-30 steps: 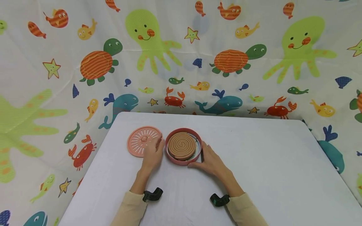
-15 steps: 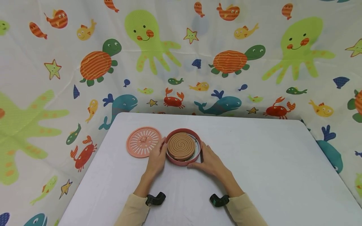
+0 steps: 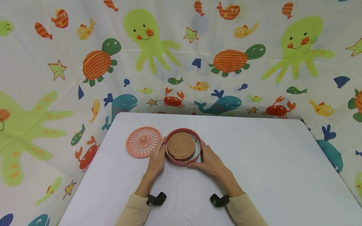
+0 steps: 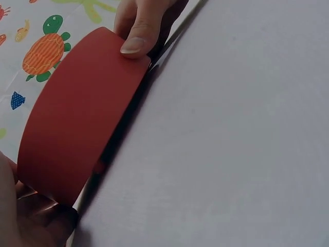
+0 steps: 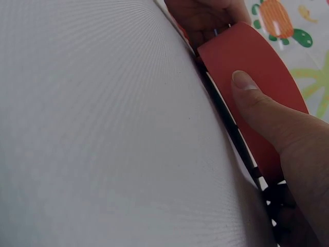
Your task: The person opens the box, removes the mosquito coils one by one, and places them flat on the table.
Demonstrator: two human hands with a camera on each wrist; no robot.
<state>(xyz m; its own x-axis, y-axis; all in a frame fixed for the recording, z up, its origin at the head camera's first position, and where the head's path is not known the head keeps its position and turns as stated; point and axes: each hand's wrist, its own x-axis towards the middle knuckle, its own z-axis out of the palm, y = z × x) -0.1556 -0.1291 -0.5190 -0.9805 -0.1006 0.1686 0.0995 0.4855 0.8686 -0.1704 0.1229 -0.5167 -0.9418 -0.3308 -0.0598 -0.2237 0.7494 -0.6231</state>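
Note:
A red round mosquito coil holder (image 3: 181,163) sits on the white table with a stack of brown mosquito coils (image 3: 181,145) inside. My left hand (image 3: 156,160) grips its left side. From the right, my right hand (image 3: 211,161) holds it, the thumb along the near wall and the fingers round the far right side. In the left wrist view the smooth red wall (image 4: 85,113) stands between both hands. A dark strip (image 5: 226,110) runs below the wall in the right wrist view. Some fingertips are hidden by the holder.
A pink slotted lid (image 3: 142,142) lies flat to the left, close beside my left hand. The white table (image 3: 268,166) extends to the right, and a curtain (image 3: 181,50) printed with sea animals hangs behind its far edge.
My left hand has moved right, from over the lid's edge to the holder's left wall, and now grips it. My right hand and the holder stay nearly in place.

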